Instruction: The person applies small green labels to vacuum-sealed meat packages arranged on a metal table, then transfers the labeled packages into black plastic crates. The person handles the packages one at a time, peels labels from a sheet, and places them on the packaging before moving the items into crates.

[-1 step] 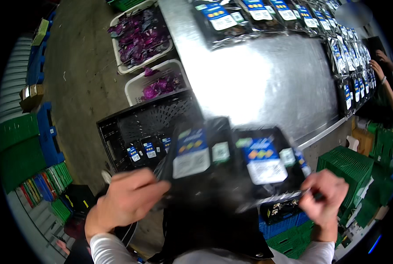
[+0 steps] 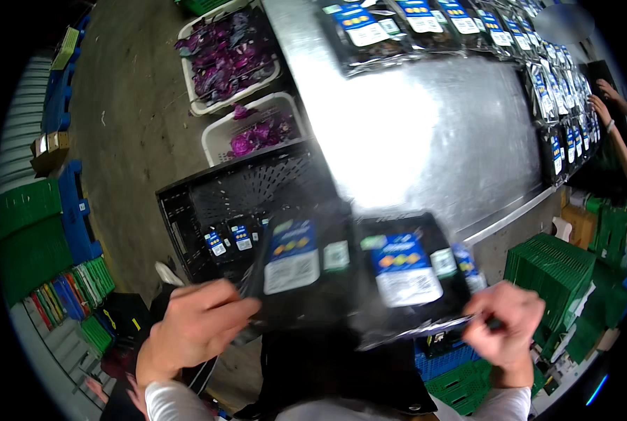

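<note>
Side by side in front of me hang black, film-wrapped packs with blue and white labels, slightly smeared by motion. My left hand (image 2: 199,319), fingers closed, grips the outer edge of the left pack (image 2: 306,302). On the other side, my right hand (image 2: 506,324) pinches the clear film edge of the right pack (image 2: 397,319). A further blue label peeks out behind that one, near my right fingers. Beyond the left pack is a black plastic crate (image 2: 257,184) with several smaller-looking labelled packs (image 2: 241,237) inside.
A shiny metal table (image 2: 478,133) bears rows of similar packs (image 2: 366,31) along its far and right sides. White baskets (image 2: 207,140) of purple leaves stand at its left. Another person's hands (image 2: 601,105) reach in at right. Green crates (image 2: 548,270) are stacked lower right.
Both packs have shifted a little left and down, the right one together with my right hand. My grip on them stays the same.
</note>
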`<state>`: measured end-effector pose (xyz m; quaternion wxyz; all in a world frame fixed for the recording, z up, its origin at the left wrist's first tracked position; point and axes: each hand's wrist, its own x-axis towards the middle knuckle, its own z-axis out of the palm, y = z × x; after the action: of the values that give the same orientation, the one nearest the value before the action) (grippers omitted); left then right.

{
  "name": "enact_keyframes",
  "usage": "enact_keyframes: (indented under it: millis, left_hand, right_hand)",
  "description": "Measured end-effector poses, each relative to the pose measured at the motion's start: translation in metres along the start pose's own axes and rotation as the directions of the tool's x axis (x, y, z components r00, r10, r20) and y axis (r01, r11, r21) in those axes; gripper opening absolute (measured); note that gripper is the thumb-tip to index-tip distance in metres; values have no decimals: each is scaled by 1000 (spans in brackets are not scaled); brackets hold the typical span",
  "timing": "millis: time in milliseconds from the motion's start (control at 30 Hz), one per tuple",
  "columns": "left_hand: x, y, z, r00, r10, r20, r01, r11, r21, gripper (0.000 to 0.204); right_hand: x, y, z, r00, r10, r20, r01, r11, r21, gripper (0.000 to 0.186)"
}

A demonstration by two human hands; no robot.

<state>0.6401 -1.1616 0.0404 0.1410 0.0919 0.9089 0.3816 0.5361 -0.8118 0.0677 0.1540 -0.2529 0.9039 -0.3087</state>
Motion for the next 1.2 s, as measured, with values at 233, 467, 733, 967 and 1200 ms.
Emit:
enact_keyframes:
  millis: [233,467,733,967,1200]
  left_hand:
    - [-153,-119,-12,936,-352,15,350,935,63,15]
    - [-179,-351,88,960,-281,-21,279,941,192,10]
    - [-150,-445,227,914,-333,-230,403,697,594,18]
    - [-127,-465,328,841,-538,-65,517,761,393,59]
    - [-79,-484,318,669,-740,-67,731,639,240,47]
  right_hand:
    - [24,-115,175,942,-64,330,1,982,188,13]
    - [107,-45,398,913,-47,405,12,996,87,8]
    - [90,88,567,959,12,282,9,997,-73,26]
    - [88,126,608,970,29,242,41,959,-281,22]
    - [150,164,596,929,-144,341,323,764,-559,15]
